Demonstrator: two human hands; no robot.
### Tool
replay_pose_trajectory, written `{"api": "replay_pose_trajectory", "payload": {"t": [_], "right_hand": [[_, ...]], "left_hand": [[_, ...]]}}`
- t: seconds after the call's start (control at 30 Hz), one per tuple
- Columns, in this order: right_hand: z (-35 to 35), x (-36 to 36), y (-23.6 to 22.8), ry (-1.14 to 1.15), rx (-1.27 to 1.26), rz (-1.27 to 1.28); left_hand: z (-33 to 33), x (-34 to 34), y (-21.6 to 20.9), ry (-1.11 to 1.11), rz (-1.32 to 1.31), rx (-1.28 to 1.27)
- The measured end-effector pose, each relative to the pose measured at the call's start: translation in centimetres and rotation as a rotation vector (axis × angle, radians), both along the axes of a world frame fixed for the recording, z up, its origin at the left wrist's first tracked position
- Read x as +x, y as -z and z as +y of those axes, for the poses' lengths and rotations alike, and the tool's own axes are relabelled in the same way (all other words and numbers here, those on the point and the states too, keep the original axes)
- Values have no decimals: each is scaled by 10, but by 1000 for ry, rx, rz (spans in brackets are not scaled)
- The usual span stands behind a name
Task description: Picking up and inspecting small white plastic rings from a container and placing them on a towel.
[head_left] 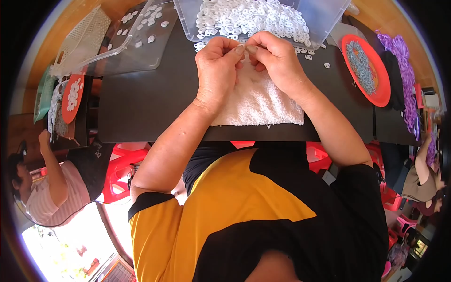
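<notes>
My left hand [216,66] and my right hand [278,61] meet fingertip to fingertip over the far edge of a folded white towel [268,105]. Thumbs and forefingers are pinched together on both sides. Whatever sits between them is tiny and mostly covered by the fingers; a bit of white shows there. Just beyond stands a clear plastic bin [186,21] heaped with small white pieces with holes [251,19]. Several of these pieces lie loose on the dark table [141,103] by the bin, one loose piece [327,66] farther right.
At right, a red plate [383,91] holds thin grey-blue strands [359,66], beside purple strands [403,66]. At left are a clear container [136,66] with white pieces, a cream basket [84,33] and another red plate [69,115]. People sit at left [56,188] and right [423,181].
</notes>
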State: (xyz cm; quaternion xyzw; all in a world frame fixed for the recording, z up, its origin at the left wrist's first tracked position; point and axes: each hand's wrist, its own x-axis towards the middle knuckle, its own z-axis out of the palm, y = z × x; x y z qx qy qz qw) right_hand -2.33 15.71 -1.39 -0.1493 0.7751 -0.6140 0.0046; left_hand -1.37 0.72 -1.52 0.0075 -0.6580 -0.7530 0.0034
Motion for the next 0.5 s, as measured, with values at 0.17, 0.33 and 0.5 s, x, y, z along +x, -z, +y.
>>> {"api": "replay_pose_trajectory", "payload": {"t": [0.17,0.33,0.5], "right_hand": [[1,1,5,56,103,115],[-1,3,5,140,229,308],[1,3,3,156,316,345]], "left_hand": [[2,1,-2,-5,-1,-34],[4,3,-3,-12,15,-61],[4,3,-1,-8,29,-85]]}}
